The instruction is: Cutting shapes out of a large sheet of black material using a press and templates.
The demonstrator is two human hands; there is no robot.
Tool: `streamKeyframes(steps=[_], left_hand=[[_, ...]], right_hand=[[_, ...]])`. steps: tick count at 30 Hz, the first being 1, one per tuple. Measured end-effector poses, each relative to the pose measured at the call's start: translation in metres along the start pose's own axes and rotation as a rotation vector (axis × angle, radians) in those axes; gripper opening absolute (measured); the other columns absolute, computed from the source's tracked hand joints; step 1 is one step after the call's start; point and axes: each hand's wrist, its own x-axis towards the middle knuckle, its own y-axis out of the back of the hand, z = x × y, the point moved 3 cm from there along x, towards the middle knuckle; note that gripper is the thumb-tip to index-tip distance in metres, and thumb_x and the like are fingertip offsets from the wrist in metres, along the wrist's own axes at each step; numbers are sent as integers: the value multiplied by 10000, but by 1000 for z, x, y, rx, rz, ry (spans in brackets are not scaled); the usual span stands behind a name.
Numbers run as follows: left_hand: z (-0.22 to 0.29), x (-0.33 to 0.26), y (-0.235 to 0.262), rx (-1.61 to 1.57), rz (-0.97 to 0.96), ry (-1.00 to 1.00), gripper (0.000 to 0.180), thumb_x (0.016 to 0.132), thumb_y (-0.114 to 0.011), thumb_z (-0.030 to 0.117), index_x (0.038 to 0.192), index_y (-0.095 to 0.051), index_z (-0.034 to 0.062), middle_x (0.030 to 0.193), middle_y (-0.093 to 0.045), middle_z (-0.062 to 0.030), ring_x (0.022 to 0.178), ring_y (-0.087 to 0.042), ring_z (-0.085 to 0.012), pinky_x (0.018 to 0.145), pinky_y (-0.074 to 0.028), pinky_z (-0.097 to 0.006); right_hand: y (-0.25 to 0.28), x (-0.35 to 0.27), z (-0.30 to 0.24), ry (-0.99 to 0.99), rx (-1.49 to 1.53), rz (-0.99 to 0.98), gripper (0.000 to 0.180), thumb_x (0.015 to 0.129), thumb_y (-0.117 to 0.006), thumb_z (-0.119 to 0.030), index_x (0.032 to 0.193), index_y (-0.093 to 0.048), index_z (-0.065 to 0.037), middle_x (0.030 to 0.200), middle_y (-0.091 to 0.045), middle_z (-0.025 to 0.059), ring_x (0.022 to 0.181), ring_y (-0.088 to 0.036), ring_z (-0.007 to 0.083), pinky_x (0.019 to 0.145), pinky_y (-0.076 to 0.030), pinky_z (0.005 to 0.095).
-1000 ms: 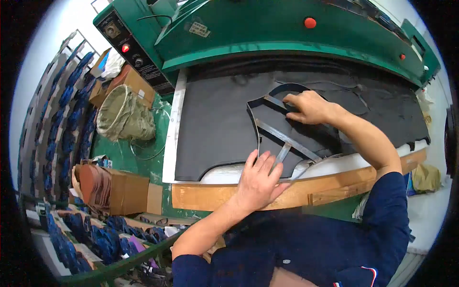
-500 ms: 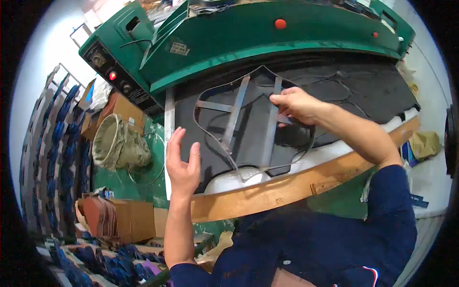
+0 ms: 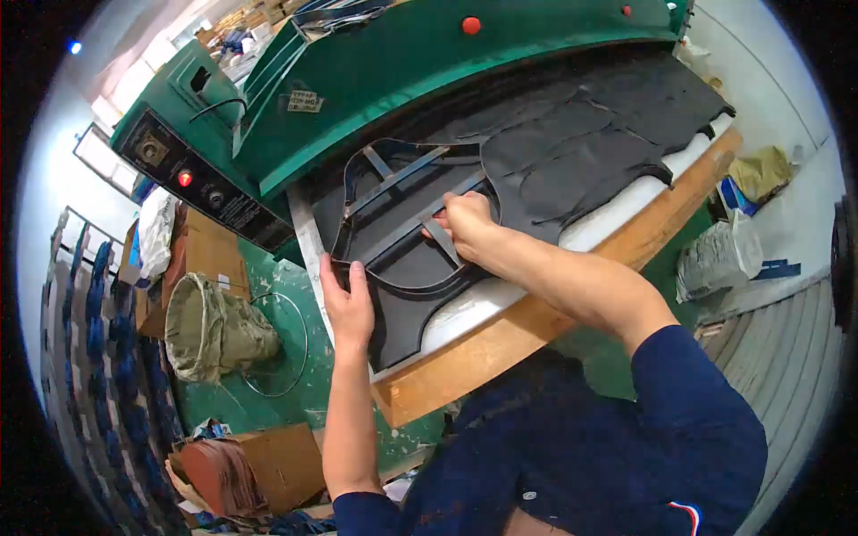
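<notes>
A steel cutting die [image 3: 401, 236], a curved metal outline with flat crossbars, lies on a black sheet of material [image 3: 572, 147]. My right hand [image 3: 464, 225] is closed around one of its crossbars on the right side. At the die's near left corner is my left hand [image 3: 348, 304], thumb and fingers apart, fingertips at the rim; whether they press on it I cannot tell. Under the sheet, a white board [image 3: 617, 211] shows along the near edge, with cut-out gaps in the sheet's border. Right of the die, curved lines mark the sheet.
A green press [image 3: 375, 98] with a red button [image 3: 471, 26] spans the back; its control panel [image 3: 188, 179] is at left. A wooden rail [image 3: 527, 332] edges the bed. On the floor stand a cloth sack [image 3: 219, 326], a cardboard box [image 3: 281, 464] and a whitish bin [image 3: 722, 259].
The die, tilted up in my right hand before, now lies turned and lower on the sheet, farther left. My left hand has come to its near left rim. The view has shifted right.
</notes>
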Motion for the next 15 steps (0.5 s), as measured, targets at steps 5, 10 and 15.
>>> streamKeyframes(steps=[5,10,15], left_hand=[[-8,12,-5,126,0,-44,638,947,-597,279,1409,-348,-82,1384,-464,-268,1290,-460,-345,1085,-341,-375],[-13,21,-3,183,-5,-10,631,935,-599,267,1400,-355,-83,1376,-473,-257,1286,-463,-341,1080,-344,-371],[-16,27,-7,140,-14,-51,620,931,-592,263,1407,-363,-64,1394,-460,-276,1323,-431,-363,1101,-324,-374]], right_hand=[[-4,8,9,8,-31,112,121,891,-477,-14,924,-552,75,831,-625,197,567,-611,248,489,-563,354],[-10,8,14,24,-74,156,128,879,-459,8,931,-555,75,840,-621,203,580,-619,265,503,-570,389],[-8,8,15,27,-33,130,125,852,-477,9,883,-578,74,804,-613,173,620,-609,266,485,-515,409]])
